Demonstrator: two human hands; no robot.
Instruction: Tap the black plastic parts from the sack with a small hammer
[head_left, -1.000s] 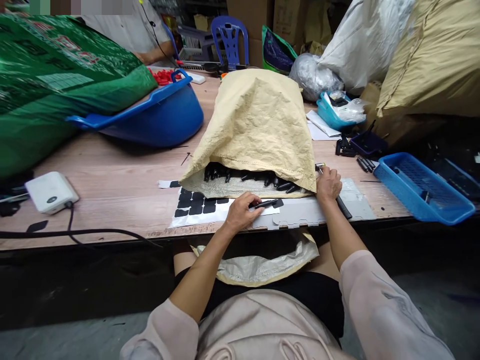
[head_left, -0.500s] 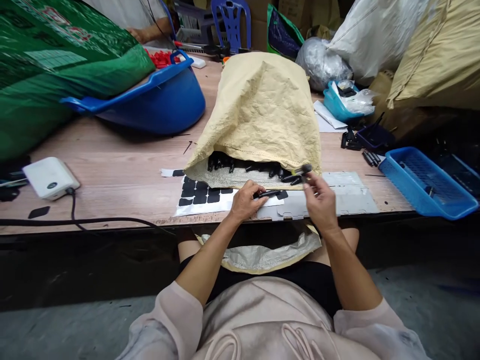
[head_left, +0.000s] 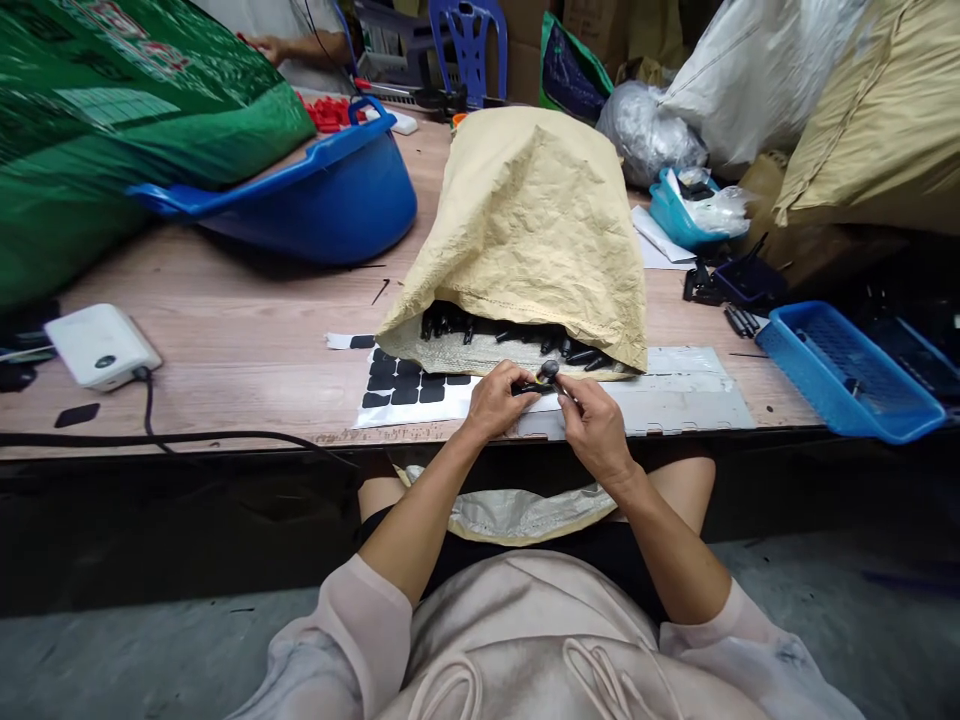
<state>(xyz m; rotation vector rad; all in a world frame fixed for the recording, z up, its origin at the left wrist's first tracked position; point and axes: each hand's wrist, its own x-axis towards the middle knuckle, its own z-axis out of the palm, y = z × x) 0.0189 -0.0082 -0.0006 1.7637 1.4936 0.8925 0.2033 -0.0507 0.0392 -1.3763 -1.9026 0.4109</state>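
My left hand [head_left: 493, 402] is closed around a slim black plastic piece [head_left: 529, 388] at the table's front edge. My right hand [head_left: 598, 422] pinches a small tool with a dark rounded end [head_left: 549, 369] and a bit of yellow, against or just over the black piece; its exact kind I cannot make out. Just beyond both hands lies a tan woven sack [head_left: 536, 220], its mouth facing me, with several black plastic pieces [head_left: 589, 357] showing inside. A white sheet of black square stickers [head_left: 406, 381] lies partly under the sack, left of my left hand.
A blue basin [head_left: 337, 200] and a green bag [head_left: 187, 150] stand on the left, near a white box [head_left: 103, 345] with a black cable. At right are a blue basket [head_left: 847, 370] and a teal basket [head_left: 670, 215]. Another person's hand [head_left: 268, 47] shows at the back.
My right hand has come left and down, bringing the small tool to the black piece. My left hand keeps its hold with little movement.
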